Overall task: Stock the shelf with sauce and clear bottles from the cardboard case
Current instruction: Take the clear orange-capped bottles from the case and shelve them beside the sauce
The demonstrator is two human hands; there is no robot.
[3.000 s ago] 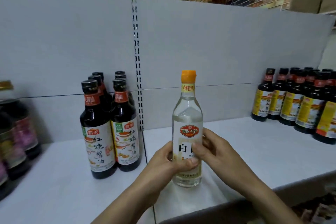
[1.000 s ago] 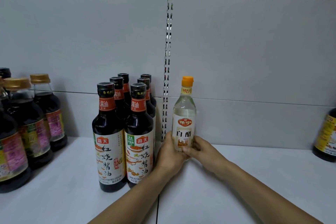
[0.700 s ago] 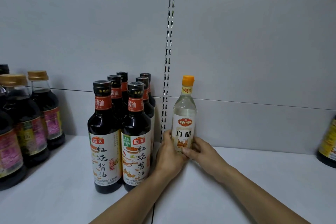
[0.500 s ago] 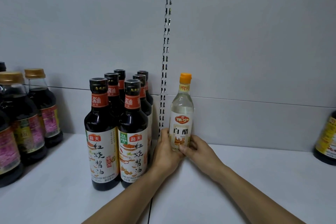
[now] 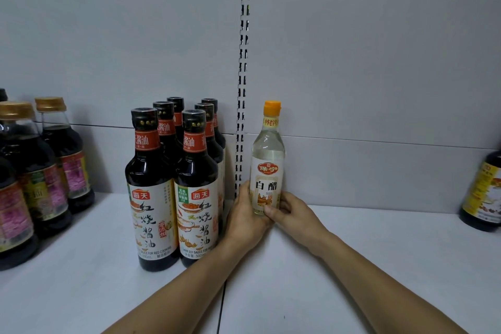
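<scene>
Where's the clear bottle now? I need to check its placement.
The clear bottle stands upright at the shelf's back, right of the dark sauce bottles, held by both hands.

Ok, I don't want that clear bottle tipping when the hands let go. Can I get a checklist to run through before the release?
1. Clear bottle upright: ok, it stands straight with its orange cap on top.
2. Base flat on the shelf: cannot tell, the left hand and right hand hide the bottom.
3. Pushed back to the rear panel: ok, it stands close to it; contact cannot be told.
4. Clear of the sauce bottles: ok, a gap shows, with the left hand in it.
5. Label facing front: ok.
6. Room to its right for more bottles: ok, bare shelf.
</scene>
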